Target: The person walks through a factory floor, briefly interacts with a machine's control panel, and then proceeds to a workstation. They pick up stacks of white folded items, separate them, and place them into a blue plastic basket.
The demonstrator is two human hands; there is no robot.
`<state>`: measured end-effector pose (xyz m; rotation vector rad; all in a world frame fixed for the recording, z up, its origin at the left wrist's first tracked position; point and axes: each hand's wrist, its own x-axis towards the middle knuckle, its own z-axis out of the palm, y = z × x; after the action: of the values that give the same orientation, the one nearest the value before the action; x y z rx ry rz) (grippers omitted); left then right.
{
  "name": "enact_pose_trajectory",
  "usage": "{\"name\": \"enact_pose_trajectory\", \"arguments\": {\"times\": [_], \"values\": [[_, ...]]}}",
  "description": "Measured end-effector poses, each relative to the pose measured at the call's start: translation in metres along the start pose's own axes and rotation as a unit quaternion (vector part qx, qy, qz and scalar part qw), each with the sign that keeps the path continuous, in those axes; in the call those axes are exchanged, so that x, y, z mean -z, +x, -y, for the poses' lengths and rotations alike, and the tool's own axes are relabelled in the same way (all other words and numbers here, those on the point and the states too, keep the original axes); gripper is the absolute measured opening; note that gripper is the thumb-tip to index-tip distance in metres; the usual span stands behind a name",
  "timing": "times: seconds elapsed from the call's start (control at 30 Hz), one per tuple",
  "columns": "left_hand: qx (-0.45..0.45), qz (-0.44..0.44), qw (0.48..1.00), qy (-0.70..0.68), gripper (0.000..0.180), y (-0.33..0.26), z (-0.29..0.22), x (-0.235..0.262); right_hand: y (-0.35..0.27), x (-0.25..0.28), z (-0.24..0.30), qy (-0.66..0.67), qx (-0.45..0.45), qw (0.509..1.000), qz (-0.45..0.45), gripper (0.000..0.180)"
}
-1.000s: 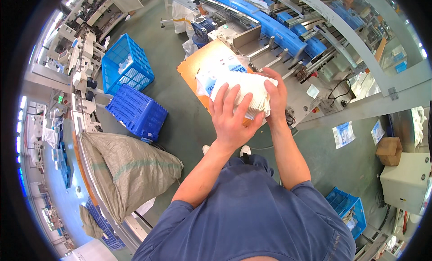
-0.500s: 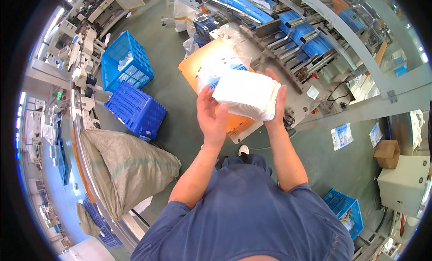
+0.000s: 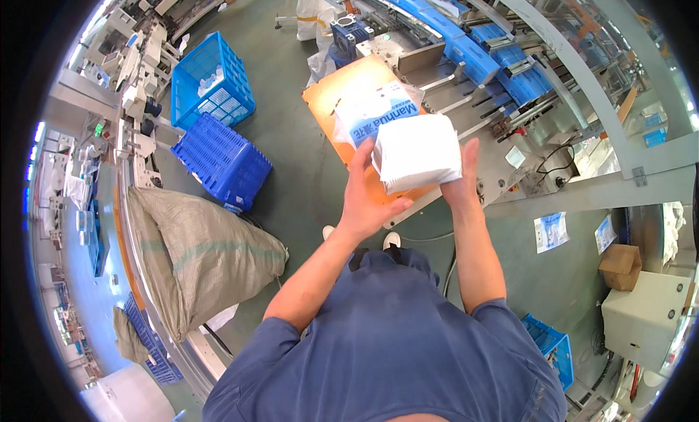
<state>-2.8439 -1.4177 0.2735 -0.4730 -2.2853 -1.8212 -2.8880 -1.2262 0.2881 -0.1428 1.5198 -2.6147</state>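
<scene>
Both forearms rise from the lower edge toward twelve o'clock, bare below rolled blue sleeves, and meet around a white stack of tissue (image 3: 416,152) held in the air above the orange desk (image 3: 342,94). The left hand (image 3: 366,198) cups the stack from its seven o'clock side, palm up and fingers spread along the underside, thumb hooked toward the bottom edge. The right hand (image 3: 464,178) stands flat against the stack's four o'clock side, fingers pointing up toward twelve. The grip is thus a two-handed clasp, each hand partly open and pressed to the stack rather than curled round it.

At nine o'clock of the person lies a big woven sack (image 3: 196,258), coarse, grey-green and bulging, slumped on the green floor (image 3: 291,167). Above it, toward ten o'clock, stand two blue plastic crates of lattice walls: one (image 3: 222,160) turned over, the other (image 3: 211,80) open and holding a few white packs. Across the top, from twelve to two o'clock, runs a grey metal machine (image 3: 473,80) with blue plates and steel rods.

The stack itself is soft, square-cornered and layered (its folds show as fine lines along the lower edge). Just behind it, at eleven o'clock and lying on the desk, is a white-and-blue printed wrapper (image 3: 371,115), glossy and crumpled. At three o'clock a small brown cardboard box (image 3: 620,265) sits on a pale cabinet.
</scene>
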Motion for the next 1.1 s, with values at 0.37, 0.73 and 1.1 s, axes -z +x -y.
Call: {"name": "enact_pose_trajectory", "arguments": {"times": [0.37, 0.73, 1.1], "values": [[-0.018, -0.006, 0.994, -0.108, 0.131, 0.023, 0.003, -0.011, 0.014, 0.013, -0.003, 0.012, -0.027, 1.000, 0.009, 0.082], [-0.088, -0.008, 0.992, -0.091, 0.126, 0.025, 0.013, -0.011, 0.044, -0.004, -0.012, 0.010, -0.074, 0.997, 0.001, 0.058], [-0.134, -0.017, 0.986, -0.094, 0.128, 0.028, 0.006, -0.022, 0.023, -0.009, -0.026, 0.096, -0.066, 0.993, -0.011, 0.067]]}}
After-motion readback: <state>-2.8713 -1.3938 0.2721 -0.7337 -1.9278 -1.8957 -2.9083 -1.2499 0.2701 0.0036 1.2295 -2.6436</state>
